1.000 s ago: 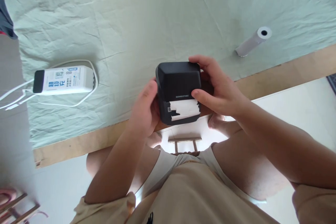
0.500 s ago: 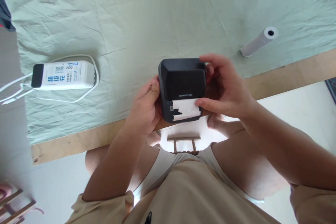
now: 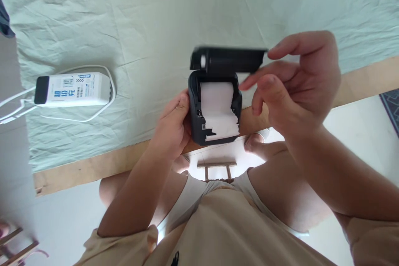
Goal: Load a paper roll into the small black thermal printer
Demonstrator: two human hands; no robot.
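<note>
A small black label printer is held over the table's near edge, my left hand closed around its left side. Its lid stands raised and looks blurred. Inside the printer sits white paper, its torn end hanging over the front. My right hand is to the right of the printer with its fingers spread. The index fingertip meets or nearly meets the lid's right end, while another finger reaches in below the lid.
A white power strip with its cable lies at the left on the pale green cloth. The table's bare wooden edge runs along the near side. Below, a wooden stool bar shows between the legs.
The printer's lid has swung up, exposing the paper inside. My right hand has let go of the printer's body and moved right. The standing paper roll is now hidden behind that hand.
</note>
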